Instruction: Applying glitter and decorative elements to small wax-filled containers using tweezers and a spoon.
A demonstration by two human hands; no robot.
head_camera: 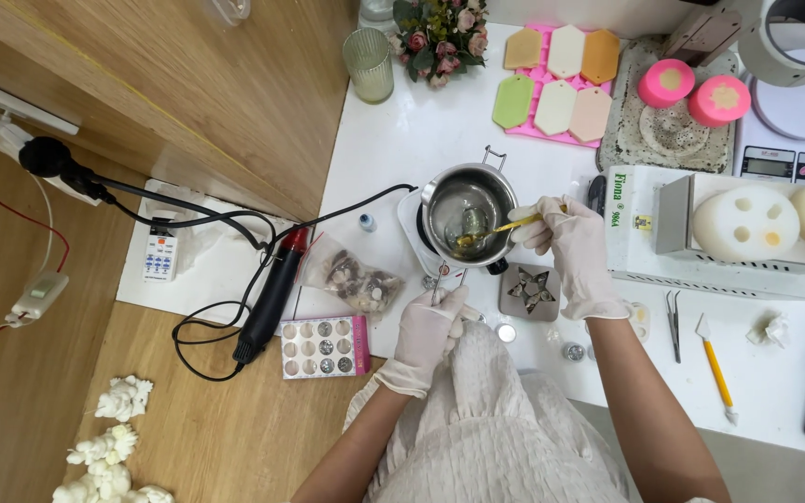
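She was mid-stir: her right hand (572, 250) pinched a yellow stick (505, 226) dipped into the steel pot (469, 210) on the white counter (421, 140), while her left hand (429, 324) closed round its wire handle (439, 284). Steady, gentle stirring seemed called for.

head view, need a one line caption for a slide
Gloved right hand stirs a metal melting pot with a yellow stick; gloved left hand grips its handle, on a white table.

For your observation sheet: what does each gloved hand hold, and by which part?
Right hand: yellow stirring stick, by its outer end. Left hand: metal pot, by its thin handle's end.
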